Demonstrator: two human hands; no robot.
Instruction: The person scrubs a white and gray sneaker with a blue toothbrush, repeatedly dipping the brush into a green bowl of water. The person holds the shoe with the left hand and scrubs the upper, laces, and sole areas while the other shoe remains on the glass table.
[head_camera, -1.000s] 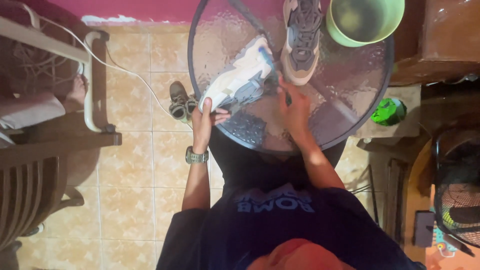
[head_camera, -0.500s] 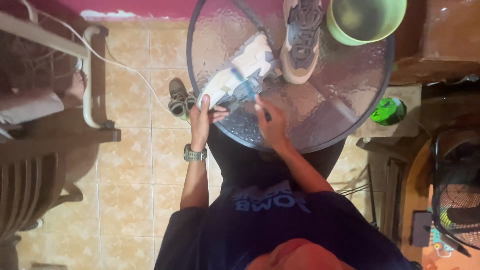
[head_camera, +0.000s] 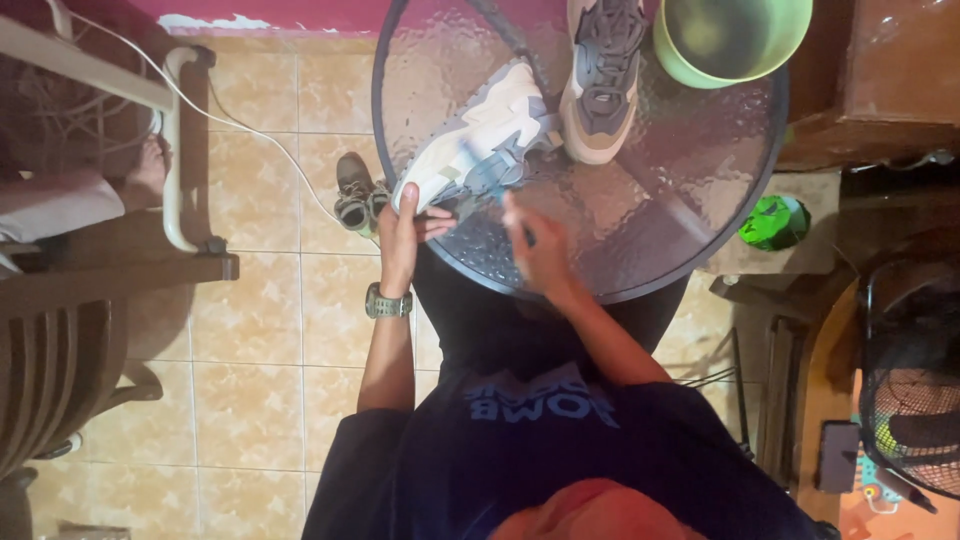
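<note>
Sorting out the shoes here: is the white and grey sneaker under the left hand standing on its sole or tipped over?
Tipped on its side: the white and grey sneaker shows its side panel, steadied by the left hand.

On the round glass bench (head_camera: 690, 170), the right half lies bare, open to a passing hand. 2 shoes block the far left: a pale sneaker (head_camera: 480, 145) and a grey sneaker (head_camera: 600, 75). A green bowl (head_camera: 730, 35) crowds the far edge.
</note>
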